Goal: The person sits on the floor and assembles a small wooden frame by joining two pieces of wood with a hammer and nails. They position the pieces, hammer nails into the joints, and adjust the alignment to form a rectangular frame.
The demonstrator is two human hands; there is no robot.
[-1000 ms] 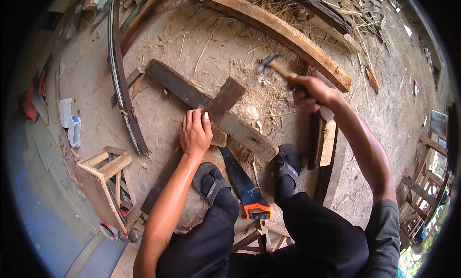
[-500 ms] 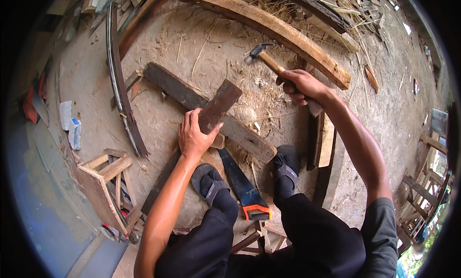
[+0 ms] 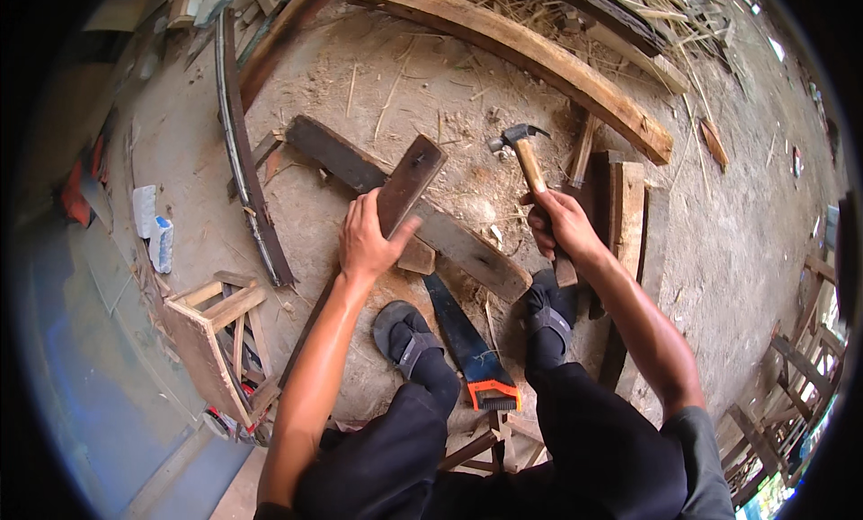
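Observation:
My left hand (image 3: pixel 369 236) is wrapped round the lower part of a short dark board (image 3: pixel 414 180), thumb on its right side. That board is tilted across a longer dark plank (image 3: pixel 476 248) lying on the ground, its upper end pointing away to the right. In my right hand (image 3: pixel 564 229) is a claw hammer (image 3: pixel 529 164), gripped by its wooden handle, head up and apart from the board. A small wood block (image 3: pixel 416 256) shows just below the board. Between my feet lies a handsaw (image 3: pixel 463 327) with an orange handle.
A long thick beam (image 3: pixel 530 57) stretches across the far side. Timber pieces (image 3: pixel 627 205) lie to the right of my hammer hand. A dark strip (image 3: pixel 238 151) and a small wooden frame (image 3: pixel 211 340) are at the left. Scrap wood (image 3: pixel 701 35) and straw litter the far right.
My right hand has come down and inward with the hammer, so its head is nearer the board. The short board has turned slightly under my left hand. The whole view has shifted a little.

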